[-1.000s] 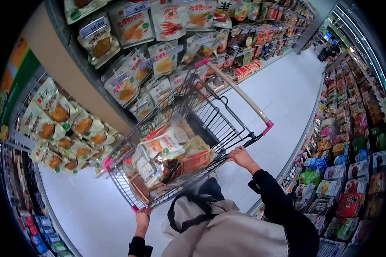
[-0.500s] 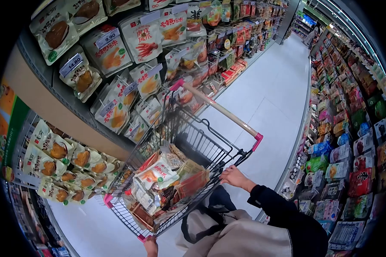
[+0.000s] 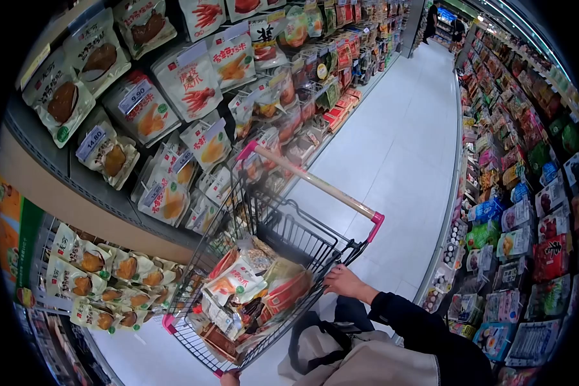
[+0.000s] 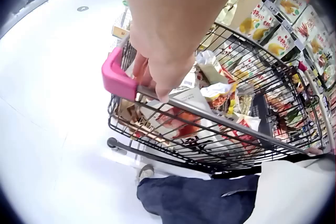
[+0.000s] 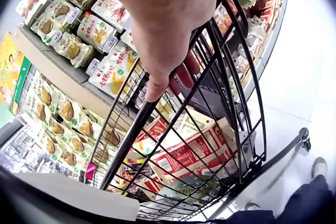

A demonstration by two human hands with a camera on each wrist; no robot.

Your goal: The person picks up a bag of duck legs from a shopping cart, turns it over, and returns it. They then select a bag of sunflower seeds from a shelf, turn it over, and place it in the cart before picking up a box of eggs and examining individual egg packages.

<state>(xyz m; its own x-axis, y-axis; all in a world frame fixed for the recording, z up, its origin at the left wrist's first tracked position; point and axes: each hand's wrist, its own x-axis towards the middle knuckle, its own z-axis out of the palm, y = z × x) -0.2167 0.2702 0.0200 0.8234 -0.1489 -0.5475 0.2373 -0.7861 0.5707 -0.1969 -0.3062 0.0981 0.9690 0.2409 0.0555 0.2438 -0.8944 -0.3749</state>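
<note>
Our left hand (image 4: 163,66) curls round the rim (image 4: 199,111) of the shopping cart (image 4: 236,125) by a pink corner (image 4: 119,78); our right hand (image 5: 168,50) grips farther along. Food packets (image 3: 244,278) are heaped inside, shelves (image 5: 58,62) alongside.

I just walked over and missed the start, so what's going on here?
A person in a store aisle has both hands on a shopping cart. The left hand grips the side rail beside a pink corner piece; the right hand holds the same rail, nearer the handle. Packaged foods lie piled in the cart, and food packets hang on display beside it.
</note>
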